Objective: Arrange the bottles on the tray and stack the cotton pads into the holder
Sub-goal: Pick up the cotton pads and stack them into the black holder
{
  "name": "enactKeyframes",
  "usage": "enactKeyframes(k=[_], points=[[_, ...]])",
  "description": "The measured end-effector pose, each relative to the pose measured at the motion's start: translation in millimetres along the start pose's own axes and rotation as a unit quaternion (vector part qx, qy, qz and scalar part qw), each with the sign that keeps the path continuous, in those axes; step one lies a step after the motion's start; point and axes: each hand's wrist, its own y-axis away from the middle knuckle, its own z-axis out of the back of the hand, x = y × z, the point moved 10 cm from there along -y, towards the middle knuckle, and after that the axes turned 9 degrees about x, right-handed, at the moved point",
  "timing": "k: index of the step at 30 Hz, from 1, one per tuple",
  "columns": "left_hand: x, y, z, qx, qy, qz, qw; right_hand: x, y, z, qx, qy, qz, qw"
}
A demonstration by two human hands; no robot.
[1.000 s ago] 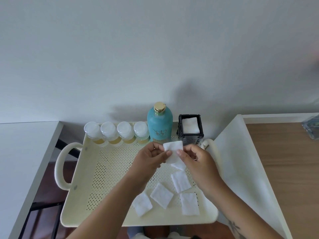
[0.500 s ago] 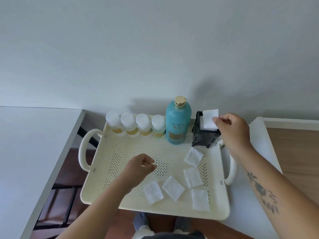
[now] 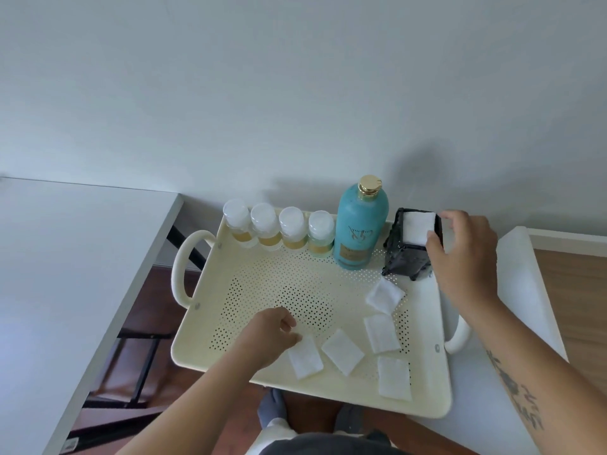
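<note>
Though the bottles [image 3: 292, 231] stood lined up on the tray [image 3: 249, 257], five pads [image 3: 381, 333] lay loose; the left hand [image 3: 266, 333] pinched one, while the right hand [image 3: 466, 254] pinched another into the holder [image 3: 405, 257].

Left grip [image 3: 270, 336] curled, low; right grip [image 3: 461, 254] extended forward, fingers bent.

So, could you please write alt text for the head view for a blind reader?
A right hand holds a cotton pad atop a black holder on a cream tray, while the left hand touches one of five loose pads. Four small bottles and a teal bottle line the back.
</note>
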Motion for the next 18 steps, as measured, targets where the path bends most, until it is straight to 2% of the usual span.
enactKeyframes(k=[2,7,14,18], points=[[-2.6,-0.8,-3.6,0.005,-0.020,-0.005,1.000,5.2,6.2,-4.1,0.002,0.056,0.038,0.998],[-5.0,-3.1,-13.1,0.022,-0.054,-0.003,0.998,5.1,9.3,-15.8,0.028,0.123,0.040,0.991],[-9.8,-6.1,-23.2,0.040,-0.074,-0.005,0.996,2.3,7.0,-23.6,0.057,0.138,0.021,0.989],[-12.3,-4.1,-20.4,0.023,-0.068,-0.009,0.997,3.3,7.2,-23.5,0.064,0.136,0.018,0.988]])
